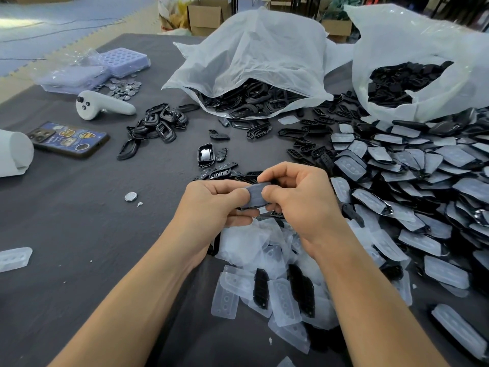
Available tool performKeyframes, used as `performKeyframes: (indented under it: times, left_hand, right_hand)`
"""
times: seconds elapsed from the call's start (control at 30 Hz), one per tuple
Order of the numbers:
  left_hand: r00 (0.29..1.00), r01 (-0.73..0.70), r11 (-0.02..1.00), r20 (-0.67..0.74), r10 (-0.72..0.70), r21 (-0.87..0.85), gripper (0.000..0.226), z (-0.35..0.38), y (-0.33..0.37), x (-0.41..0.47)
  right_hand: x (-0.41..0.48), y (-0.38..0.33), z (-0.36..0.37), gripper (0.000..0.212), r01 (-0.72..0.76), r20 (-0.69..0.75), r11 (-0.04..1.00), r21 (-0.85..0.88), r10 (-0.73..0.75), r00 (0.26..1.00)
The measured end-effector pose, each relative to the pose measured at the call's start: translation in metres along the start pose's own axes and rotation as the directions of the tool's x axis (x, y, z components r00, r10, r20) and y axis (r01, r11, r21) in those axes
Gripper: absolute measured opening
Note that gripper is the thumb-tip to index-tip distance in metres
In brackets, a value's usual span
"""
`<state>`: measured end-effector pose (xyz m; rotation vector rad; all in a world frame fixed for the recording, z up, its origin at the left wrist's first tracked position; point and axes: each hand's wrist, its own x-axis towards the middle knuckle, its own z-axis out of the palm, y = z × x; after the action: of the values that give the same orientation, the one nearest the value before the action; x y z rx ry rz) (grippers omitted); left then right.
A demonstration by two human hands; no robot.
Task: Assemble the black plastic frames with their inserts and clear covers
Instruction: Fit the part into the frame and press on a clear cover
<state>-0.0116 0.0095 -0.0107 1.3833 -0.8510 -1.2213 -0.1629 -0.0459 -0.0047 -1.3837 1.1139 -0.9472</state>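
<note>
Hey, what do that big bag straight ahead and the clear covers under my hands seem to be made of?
Bag: thin milky plastic film, crinkled, dark parts showing through. Clear covers: likely soft frosted plastic or silicone, translucent with moulded round dimples.

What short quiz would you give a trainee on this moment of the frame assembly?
1. True or false: the left hand and the right hand pinch the same frame piece.
2. What lies just beyond the phone? A) white controller B) scissors C) mug
3. Fill in: the lone coin cell lies to the hands' ___.
Key: 1 true; 2 A; 3 left.
</note>
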Motion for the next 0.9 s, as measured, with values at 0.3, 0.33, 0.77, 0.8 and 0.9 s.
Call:
performKeyframes:
  times: [0.3,0.33,0.77,0.8,0.9]
  left_hand:
    - [0.997,-0.053,0.999,0.051,0.053,0.007,0.034,0.0007,-0.0030,0.0011]
    - [0.997,-0.059,0.998,0.051,0.059,0.008,0.033,0.0009,-0.0030,0.0011]
    - [0.998,-0.029,0.998,0.053,0.026,0.060,0.039,-0.0031,0.0007,0.0008]
    - [0.999,-0.029,0.998,0.037,0.027,0.049,0.037,-0.0028,0.0001,0.0013]
    - [1.000,-0.022,1.000,0.019,0.021,0.023,0.027,-0.0022,-0.0022,0.0031]
  right_hand:
    - [-0.0017,0.0010,0.0031,0.021,0.058,-0.047,0.995,-0.077,-0.061,0.997]
    - [-0.0015,0.0009,0.0027,0.021,0.063,-0.048,0.995,-0.084,-0.067,0.997]
    - [-0.0045,-0.0029,0.0027,0.023,0.080,-0.041,0.991,-0.103,-0.085,0.996]
    - [-0.0045,-0.0029,0.0025,0.023,0.071,-0.030,0.994,-0.081,-0.073,0.997]
    - [-0.0047,-0.0028,0.0006,0.027,0.047,0.024,0.996,-0.071,-0.046,0.999]
